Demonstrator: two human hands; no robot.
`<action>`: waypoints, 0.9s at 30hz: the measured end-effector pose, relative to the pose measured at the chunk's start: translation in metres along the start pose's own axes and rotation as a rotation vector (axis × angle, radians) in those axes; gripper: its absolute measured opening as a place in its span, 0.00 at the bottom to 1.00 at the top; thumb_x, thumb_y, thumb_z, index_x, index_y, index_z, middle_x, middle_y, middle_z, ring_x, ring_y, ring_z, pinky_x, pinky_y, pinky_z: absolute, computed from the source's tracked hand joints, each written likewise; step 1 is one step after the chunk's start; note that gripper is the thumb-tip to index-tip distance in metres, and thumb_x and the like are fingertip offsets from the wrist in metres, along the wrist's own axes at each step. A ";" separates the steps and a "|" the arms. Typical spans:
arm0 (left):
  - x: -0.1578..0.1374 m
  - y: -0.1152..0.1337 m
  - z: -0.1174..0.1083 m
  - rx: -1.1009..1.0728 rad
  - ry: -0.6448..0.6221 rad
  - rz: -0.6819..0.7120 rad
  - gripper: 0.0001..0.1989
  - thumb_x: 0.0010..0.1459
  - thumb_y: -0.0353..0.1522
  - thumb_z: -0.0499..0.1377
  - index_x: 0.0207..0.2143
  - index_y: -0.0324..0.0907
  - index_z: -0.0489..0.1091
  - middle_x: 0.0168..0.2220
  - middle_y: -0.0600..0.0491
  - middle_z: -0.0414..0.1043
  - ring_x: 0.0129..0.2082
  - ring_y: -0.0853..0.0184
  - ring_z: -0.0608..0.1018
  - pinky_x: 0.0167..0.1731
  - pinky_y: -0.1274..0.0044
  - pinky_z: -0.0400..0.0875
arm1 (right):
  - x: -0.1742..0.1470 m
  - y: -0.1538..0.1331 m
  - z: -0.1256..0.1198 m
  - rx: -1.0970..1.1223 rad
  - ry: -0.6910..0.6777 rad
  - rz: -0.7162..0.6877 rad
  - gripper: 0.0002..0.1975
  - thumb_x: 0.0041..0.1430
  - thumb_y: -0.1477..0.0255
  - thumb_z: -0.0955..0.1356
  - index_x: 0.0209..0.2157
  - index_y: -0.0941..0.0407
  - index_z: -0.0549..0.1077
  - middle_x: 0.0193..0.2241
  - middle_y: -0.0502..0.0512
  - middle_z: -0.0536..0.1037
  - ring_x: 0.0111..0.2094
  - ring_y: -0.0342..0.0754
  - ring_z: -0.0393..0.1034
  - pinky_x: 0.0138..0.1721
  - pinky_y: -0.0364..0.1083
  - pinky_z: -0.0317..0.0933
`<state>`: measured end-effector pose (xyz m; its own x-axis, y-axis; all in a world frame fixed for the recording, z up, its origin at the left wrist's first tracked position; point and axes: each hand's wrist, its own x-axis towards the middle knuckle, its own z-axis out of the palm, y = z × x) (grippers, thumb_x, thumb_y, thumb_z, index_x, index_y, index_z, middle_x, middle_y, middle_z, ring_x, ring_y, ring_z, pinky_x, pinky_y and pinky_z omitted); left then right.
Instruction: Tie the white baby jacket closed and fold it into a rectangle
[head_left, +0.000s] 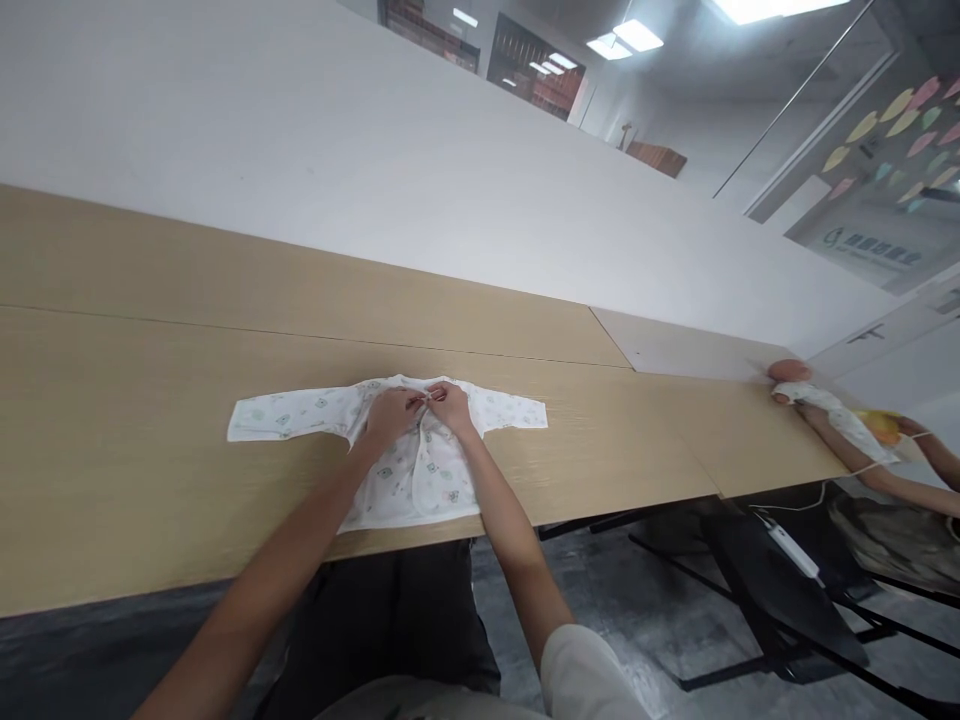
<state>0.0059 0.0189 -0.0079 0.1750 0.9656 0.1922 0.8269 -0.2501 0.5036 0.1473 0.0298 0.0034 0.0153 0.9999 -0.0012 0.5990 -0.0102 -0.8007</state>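
A small white baby shirt (442, 478) with a scattered print lies spread on the wooden table, its sleeves stretched out to both sides. Its front opening runs down the middle from the neckline. My left hand (392, 411) is closed on the fabric edge near the collar. Close beside it, my right hand (451, 406) pinches the other edge of the opening, just under the neckline. The fingertips of both hands nearly meet; any fastener between them is too small to make out.
The pale wooden table (150, 480) runs along a white wall (337, 180). At the far right another person's arms (832, 440) are near a doll (791, 372) in white clothing. A black folding chair (772, 580) with a white power strip (793, 552) stands below the table there.
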 end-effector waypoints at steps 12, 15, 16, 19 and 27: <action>-0.001 0.000 -0.003 -0.175 0.022 -0.067 0.17 0.58 0.35 0.51 0.39 0.43 0.79 0.41 0.49 0.80 0.41 0.59 0.78 0.43 0.73 0.69 | -0.005 0.000 -0.002 0.108 -0.022 -0.048 0.12 0.50 0.82 0.66 0.36 0.56 0.77 0.30 0.49 0.79 0.34 0.43 0.75 0.41 0.41 0.68; -0.001 -0.001 -0.003 -0.213 0.015 -0.066 0.17 0.58 0.36 0.51 0.40 0.42 0.78 0.42 0.49 0.80 0.42 0.60 0.78 0.44 0.73 0.69 | -0.006 0.000 -0.003 0.135 -0.033 -0.072 0.13 0.50 0.82 0.64 0.35 0.56 0.76 0.28 0.48 0.79 0.33 0.43 0.74 0.41 0.42 0.68; -0.001 -0.001 -0.003 -0.224 0.012 -0.062 0.17 0.58 0.36 0.51 0.40 0.42 0.77 0.42 0.49 0.80 0.41 0.60 0.78 0.43 0.74 0.69 | -0.006 0.000 -0.003 0.140 -0.035 -0.082 0.13 0.49 0.82 0.64 0.34 0.56 0.76 0.28 0.48 0.79 0.33 0.43 0.74 0.40 0.42 0.68; -0.001 -0.001 -0.004 -0.256 0.001 -0.044 0.17 0.58 0.37 0.50 0.40 0.42 0.77 0.41 0.50 0.80 0.41 0.61 0.78 0.43 0.74 0.69 | -0.006 0.001 -0.001 0.135 -0.042 -0.128 0.11 0.47 0.82 0.64 0.30 0.56 0.73 0.29 0.47 0.78 0.32 0.42 0.73 0.39 0.41 0.67; -0.001 0.001 -0.006 -0.343 0.011 -0.060 0.17 0.57 0.36 0.51 0.38 0.41 0.78 0.41 0.50 0.80 0.42 0.60 0.78 0.44 0.73 0.68 | -0.003 0.005 0.002 0.109 -0.012 -0.176 0.05 0.47 0.78 0.65 0.27 0.55 0.66 0.25 0.45 0.72 0.29 0.41 0.68 0.35 0.39 0.63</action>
<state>0.0035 0.0170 -0.0022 0.1239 0.9790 0.1621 0.6077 -0.2040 0.7675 0.1488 0.0272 -0.0016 -0.0917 0.9861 0.1382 0.5016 0.1657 -0.8491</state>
